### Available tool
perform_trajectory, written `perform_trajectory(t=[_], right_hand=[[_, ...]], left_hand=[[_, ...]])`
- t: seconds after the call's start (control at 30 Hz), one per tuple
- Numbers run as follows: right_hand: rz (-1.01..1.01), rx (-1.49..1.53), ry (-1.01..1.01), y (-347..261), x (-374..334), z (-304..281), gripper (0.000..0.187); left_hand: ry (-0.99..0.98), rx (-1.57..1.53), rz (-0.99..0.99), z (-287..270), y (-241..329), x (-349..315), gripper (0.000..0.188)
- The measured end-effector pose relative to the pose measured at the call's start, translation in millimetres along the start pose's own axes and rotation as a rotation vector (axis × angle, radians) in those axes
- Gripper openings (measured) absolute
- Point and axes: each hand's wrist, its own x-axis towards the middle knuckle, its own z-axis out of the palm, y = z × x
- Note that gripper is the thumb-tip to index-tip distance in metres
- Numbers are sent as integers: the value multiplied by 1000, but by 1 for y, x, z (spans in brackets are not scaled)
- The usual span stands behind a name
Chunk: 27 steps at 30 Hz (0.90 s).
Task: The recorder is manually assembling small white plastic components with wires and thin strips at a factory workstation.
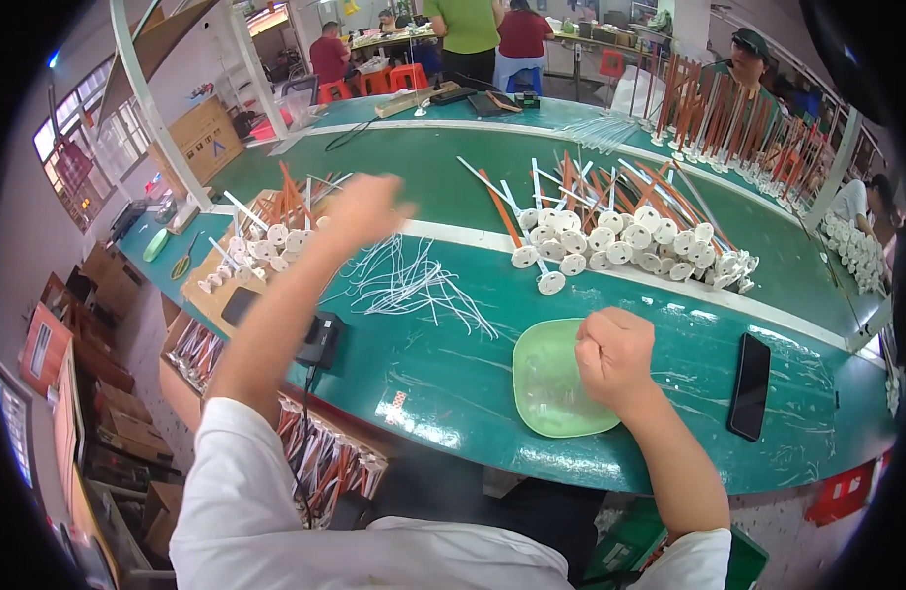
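Note:
My left hand (366, 208) is stretched out over the far part of the table, smeared by motion, so its fingers cannot be read. Beneath and beside it lie a bunch of thin white wires (414, 290) and a pile of white round-based parts with brown and white strips (266, 246). My right hand (616, 356) is closed in a fist over the right side of a shallow light-green tray (546, 388). Whatever that fist may hold is hidden. A larger heap of the same white round-based parts (620, 236) lies beyond the tray.
A black phone (750, 386) lies right of the tray. A black box with a cable (321, 339) sits at the table's left front edge. Scissors (184, 258) lie far left. Boxes of strips (340, 457) stand below. Upright rods (719, 108) line the back right, near a co-worker.

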Motion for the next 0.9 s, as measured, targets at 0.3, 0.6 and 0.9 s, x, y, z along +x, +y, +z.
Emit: perform_trajectory(t=[0.3, 0.6, 0.9], right_hand=[[48, 5, -20, 1, 2, -2, 7], [84, -24, 60, 0, 0, 1, 15], [171, 223, 104, -22, 6, 16, 30]], left_hand=[[23, -244, 434, 89, 127, -2, 38], [239, -743, 366, 59, 128, -57, 34], [362, -1100, 537, 70, 138, -106, 44]])
